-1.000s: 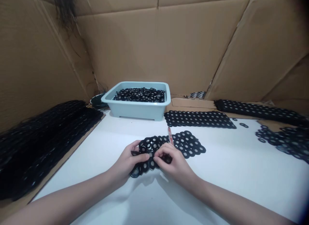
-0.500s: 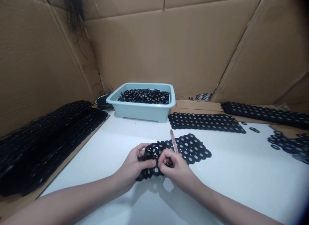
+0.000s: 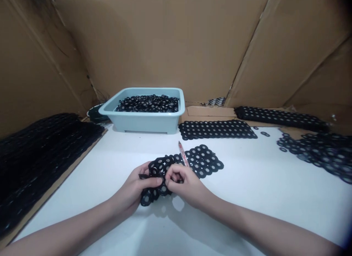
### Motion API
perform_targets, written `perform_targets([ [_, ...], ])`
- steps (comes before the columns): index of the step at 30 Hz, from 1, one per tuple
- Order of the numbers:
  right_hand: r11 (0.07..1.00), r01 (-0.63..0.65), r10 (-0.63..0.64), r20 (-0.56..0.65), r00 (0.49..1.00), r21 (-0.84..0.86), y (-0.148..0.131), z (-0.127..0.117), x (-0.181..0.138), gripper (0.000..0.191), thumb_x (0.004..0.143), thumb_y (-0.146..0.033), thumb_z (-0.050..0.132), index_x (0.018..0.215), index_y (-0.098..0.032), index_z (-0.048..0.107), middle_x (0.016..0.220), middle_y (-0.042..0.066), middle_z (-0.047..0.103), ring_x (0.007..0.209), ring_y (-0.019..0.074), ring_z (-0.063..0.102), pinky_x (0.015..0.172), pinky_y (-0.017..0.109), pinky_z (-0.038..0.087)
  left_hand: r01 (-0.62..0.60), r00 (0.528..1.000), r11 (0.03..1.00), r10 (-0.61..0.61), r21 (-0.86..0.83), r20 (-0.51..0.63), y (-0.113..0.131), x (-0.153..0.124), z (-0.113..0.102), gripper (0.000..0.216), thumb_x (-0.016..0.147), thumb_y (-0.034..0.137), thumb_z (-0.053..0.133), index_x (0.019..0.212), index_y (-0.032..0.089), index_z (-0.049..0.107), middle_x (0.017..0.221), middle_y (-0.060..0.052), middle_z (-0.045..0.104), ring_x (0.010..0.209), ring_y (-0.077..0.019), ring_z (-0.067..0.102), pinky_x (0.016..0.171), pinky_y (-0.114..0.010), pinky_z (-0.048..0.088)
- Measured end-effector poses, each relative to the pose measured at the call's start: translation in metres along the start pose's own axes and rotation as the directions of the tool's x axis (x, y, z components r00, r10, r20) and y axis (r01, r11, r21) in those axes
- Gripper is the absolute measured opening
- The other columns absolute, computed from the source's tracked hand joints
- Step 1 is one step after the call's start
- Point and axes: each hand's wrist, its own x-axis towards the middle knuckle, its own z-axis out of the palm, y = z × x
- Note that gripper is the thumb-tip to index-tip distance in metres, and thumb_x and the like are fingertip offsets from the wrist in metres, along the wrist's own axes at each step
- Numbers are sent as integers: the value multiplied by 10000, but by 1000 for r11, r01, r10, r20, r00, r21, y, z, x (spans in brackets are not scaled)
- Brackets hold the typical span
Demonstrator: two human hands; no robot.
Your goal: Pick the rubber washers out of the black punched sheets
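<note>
My left hand (image 3: 134, 186) is closed on the near left end of a strip of joined black rings with pale centres (image 3: 202, 158), its thumb pressed on top. That end is bunched and raised, while the far right part lies flat on the white table. Pinched together, the thumb and index finger of my right hand (image 3: 184, 180) meet the strip just beside my left thumb. What lies between those fingertips is hidden. Out of the top of my right hand slants a slim red-and-white stick with a dark pointed tip (image 3: 183, 153); its lower part is covered by the hand.
A light blue basin (image 3: 143, 122) of loose black rings stands at the back. A finished-looking ring strip (image 3: 217, 129) and a longer stack (image 3: 280, 116) lie behind. Loose rings (image 3: 321, 151) spread at right; a black pile (image 3: 41, 153) fills the left. Cardboard walls (image 3: 165, 39) enclose the table.
The view has turned slightly to the right, so everything sits further left. Both hands keep hold at the same part; a black flap now stands up by my left thumb.
</note>
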Motion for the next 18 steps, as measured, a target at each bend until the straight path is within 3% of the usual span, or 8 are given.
perform_targets([
  [4, 997, 73, -74, -35, 997, -38, 3, 0, -5, 78, 665, -116, 454, 626, -181, 469, 590, -36, 371, 585, 95, 368, 543, 218, 304, -44, 999, 993, 45, 108, -5, -1, -1, 0, 351, 671, 178, 611, 1011, 172, 523, 929, -56, 607, 848, -181, 548, 756, -296, 422],
  [9, 999, 32, -32, -26, 999, -26, 5, 1, -5, 56, 692, -137, 447, 675, -175, 484, 577, -38, 411, 543, 83, 380, 505, 206, 308, -104, 991, 937, 127, 333, -49, -4, -4, 3, 355, 724, 281, 572, 1052, 201, 461, 931, -44, 588, 864, -181, 540, 760, -299, 420],
  [11, 999, 19, -20, -24, 1000, -27, 5, 1, -4, 56, 697, -144, 448, 692, -171, 496, 578, -38, 424, 543, 81, 391, 506, 201, 314, -123, 986, 879, 159, 461, -40, -6, -4, 1, 346, 753, 324, 529, 1068, 213, 436, 918, -39, 580, 856, -185, 538, 745, -313, 426],
  [13, 1000, 17, -17, -27, 999, -9, 5, 1, -4, 60, 702, -146, 445, 707, -169, 501, 578, -41, 423, 545, 77, 396, 509, 196, 319, -172, 966, 754, 256, 634, -43, -7, -4, -2, 357, 765, 346, 506, 1090, 228, 415, 980, -46, 556, 897, -197, 518, 765, -339, 415],
  [15, 1000, 12, -11, -24, 1000, 15, 5, 1, -4, 61, 703, -146, 441, 708, -167, 497, 572, -44, 416, 543, 74, 394, 507, 192, 319, -251, 883, 519, 470, 817, -27, -7, -3, -8, 449, 743, 341, 538, 1150, 243, 372, 1104, -63, 496, 1001, -222, 459, 834, -381, 370],
  [18, 1000, 0, 0, -19, 1000, 27, 4, 1, -5, 54, 687, -135, 443, 686, -164, 488, 559, -49, 403, 534, 70, 388, 501, 189, 315, -309, 625, 40, 762, 950, 171, -5, -5, -14, 540, 698, 275, 603, 1184, 275, 369, 1194, -70, 426, 1082, -248, 376, 904, -422, 279],
])
